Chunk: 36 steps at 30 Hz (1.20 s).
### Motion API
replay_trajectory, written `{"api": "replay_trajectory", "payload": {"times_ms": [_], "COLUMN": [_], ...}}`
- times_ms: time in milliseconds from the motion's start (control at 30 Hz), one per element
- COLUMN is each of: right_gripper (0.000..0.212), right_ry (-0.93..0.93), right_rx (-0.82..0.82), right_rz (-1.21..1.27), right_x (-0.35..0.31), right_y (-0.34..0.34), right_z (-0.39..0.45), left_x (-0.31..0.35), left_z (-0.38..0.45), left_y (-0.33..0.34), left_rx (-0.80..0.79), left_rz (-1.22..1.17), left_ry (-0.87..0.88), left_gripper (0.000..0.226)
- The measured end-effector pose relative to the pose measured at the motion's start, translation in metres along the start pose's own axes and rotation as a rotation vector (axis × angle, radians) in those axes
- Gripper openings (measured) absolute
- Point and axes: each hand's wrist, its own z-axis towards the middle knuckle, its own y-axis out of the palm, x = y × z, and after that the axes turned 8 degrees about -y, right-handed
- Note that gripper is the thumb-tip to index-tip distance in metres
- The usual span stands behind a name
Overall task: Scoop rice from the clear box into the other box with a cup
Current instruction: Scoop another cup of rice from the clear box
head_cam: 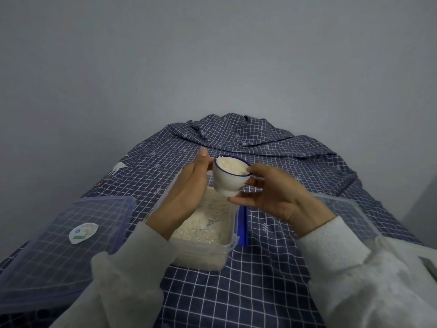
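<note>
A white cup (228,179) with a blue rim, heaped with rice, hangs above the far end of the clear box (208,250). My right hand (267,192) grips the cup, thumb on the rim and fingers under its base. My left hand (189,188) lies flat with straight fingers against the cup's left side, over the box. The clear box holds a layer of rice (208,221). A second clear box (350,216) stands to the right, partly hidden by my right sleeve.
A clear lid (59,245) with a white sticker and purple edges lies on the left. A blue clip (242,226) sticks out at the rice box's right side. The blue checked cloth (248,292) covers the table and bunches up at the back.
</note>
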Motion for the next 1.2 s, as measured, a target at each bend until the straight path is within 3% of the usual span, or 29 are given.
{"api": "replay_trajectory", "payload": {"times_ms": [167, 400, 600, 1200], "right_gripper": [0.017, 0.015, 0.016, 0.015], "right_ry": [-0.046, -0.105, -0.144, -0.187], "right_rx": [0.030, 0.131, 0.163, 0.414], "right_rz": [0.003, 0.013, 0.026, 0.018], "right_x": [-0.013, -0.027, -0.034, -0.041], "right_y": [-0.030, -0.072, -0.108, -0.198], "right_z": [-0.014, -0.036, -0.054, -0.102], "left_x": [0.010, 0.024, 0.027, 0.036], "left_z": [0.003, -0.002, -0.001, -0.006], "left_y": [0.030, 0.072, 0.108, 0.198], "left_rx": [-0.061, -0.164, -0.215, -0.352], "left_rz": [0.010, 0.009, 0.017, 0.042], "left_ry": [0.010, 0.049, 0.057, 0.072], "left_gripper": [0.089, 0.064, 0.088, 0.091]}}
